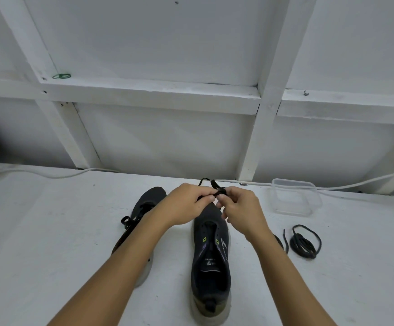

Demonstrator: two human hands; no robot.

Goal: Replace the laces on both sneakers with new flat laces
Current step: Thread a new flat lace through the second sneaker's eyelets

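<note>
Pinching a black lace [217, 189] between them, left hand [186, 204] and right hand [240, 208] meet above the sneaker [211, 260].

clear plastic container [295, 197] on white table [50, 231] (far right) | white cable [50, 175] along wall | green rubber bands [61, 76] on ledge

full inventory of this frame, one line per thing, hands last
right sneaker: 1, dark, pale sole, centre of table, eyelets bare
left sneaker: 1, dark, partly behind left forearm, lace showing
flat lace: 1, black, bunched between both hands above the right sneaker's toe
coiled lace: 1, black, on table right of sneakers
plastic container: 1, clear, far right by wall
cable: 1, white, along table's back edge
table: 1, white
left hand: pinches flat lace
right hand: pinches flat lace
</note>
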